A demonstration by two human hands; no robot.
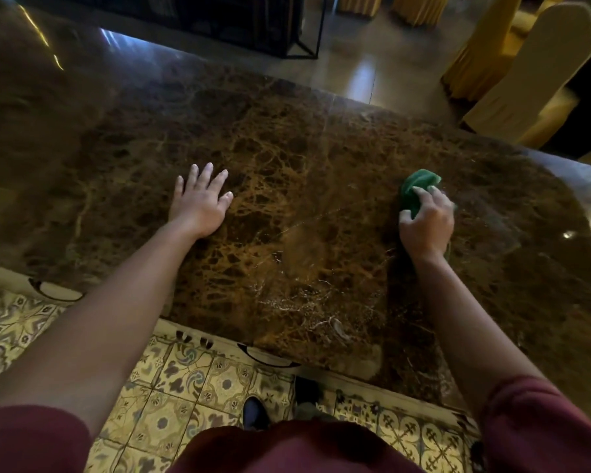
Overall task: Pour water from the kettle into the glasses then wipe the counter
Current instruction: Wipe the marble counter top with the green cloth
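A dark brown marble counter (304, 206) with golden veins fills the middle of the view. My right hand (427, 223) presses a crumpled green cloth (418, 186) onto the counter at the right, fingers curled over it. My left hand (200, 199) lies flat on the stone at the left, palm down, fingers spread, holding nothing. A faint damp streak shows on the surface between the two hands. No kettle and no glasses are in view.
Chairs in yellow covers (533, 73) stand beyond the counter's far right edge. A dark metal frame (301, 42) stands on the glossy floor behind the counter. Patterned floor tiles (171, 404) and my shoes lie below the near edge.
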